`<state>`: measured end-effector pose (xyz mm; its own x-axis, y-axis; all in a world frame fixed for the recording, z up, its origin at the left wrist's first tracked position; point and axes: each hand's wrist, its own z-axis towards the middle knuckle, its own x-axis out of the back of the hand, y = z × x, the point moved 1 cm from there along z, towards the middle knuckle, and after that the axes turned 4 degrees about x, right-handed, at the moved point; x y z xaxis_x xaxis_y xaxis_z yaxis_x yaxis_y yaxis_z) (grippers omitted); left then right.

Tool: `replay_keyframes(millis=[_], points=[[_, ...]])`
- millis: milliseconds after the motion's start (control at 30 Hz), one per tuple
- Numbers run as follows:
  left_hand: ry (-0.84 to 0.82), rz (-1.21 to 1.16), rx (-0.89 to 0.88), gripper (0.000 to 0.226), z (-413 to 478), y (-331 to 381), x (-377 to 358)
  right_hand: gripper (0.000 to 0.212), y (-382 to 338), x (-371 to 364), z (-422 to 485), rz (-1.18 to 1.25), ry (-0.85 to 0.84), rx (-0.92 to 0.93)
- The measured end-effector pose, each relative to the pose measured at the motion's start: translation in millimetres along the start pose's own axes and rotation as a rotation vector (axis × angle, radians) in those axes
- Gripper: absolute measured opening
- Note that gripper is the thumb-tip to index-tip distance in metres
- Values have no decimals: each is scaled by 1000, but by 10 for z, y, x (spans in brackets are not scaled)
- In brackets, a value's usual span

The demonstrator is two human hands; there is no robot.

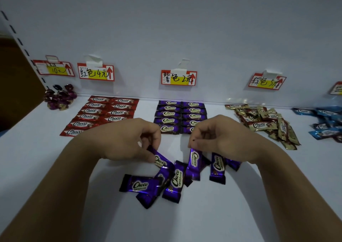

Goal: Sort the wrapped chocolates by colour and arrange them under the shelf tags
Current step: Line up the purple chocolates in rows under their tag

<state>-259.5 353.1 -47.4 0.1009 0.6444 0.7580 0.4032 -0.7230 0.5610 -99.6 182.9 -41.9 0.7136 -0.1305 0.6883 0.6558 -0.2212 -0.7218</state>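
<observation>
Several loose purple Choco bars [142, 185] lie scattered on the white shelf in front of me. My left hand [127, 140] pinches the top end of one purple bar [160, 160]. My right hand [220, 138] pinches the top of another purple bar [194, 163], with more purple bars just under its palm. Behind my hands, two neat columns of purple bars [180, 115] lie under the purple tag [178, 78]. Red bars [103, 112] are lined up in two columns under the red tag [96, 72].
A loose heap of brown-gold bars [266, 123] sits under the brown tag [266, 81]. Blue bars [327, 123] lie at the far right. Dark round wrapped sweets [59, 97] are piled at the back left under another tag [53, 67]. A slotted shelf upright [22, 45] stands at the left.
</observation>
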Motion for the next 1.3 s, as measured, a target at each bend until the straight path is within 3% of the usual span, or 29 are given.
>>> replay_keyframes(millis=[133,300,600,767,833,1000,1133,1300], points=[[56,-136,-16,12,35,-20,-25,10,16,21,6,83,161,-35],[240,-170,-18,9,128,12,-73,11,91,81,8,31,348,-39],[289,-116,-13,8,146,20,-86,13,114,123,5,-89,323,-130],[315,-97,-4,8,164,-15,-79,9,100,201,-58,-51,387,-67],[313,-79,5,8,172,-42,-79,9,93,211,-70,-73,348,-51],[360,-54,28,10,177,-64,-68,36,94,226,-117,-300,129,-126],[378,-44,-3,8,184,-40,-72,21,23,201,-168,-323,30,-114],[356,-32,-35,5,159,5,-74,18,-48,48,-57,-379,81,-59]])
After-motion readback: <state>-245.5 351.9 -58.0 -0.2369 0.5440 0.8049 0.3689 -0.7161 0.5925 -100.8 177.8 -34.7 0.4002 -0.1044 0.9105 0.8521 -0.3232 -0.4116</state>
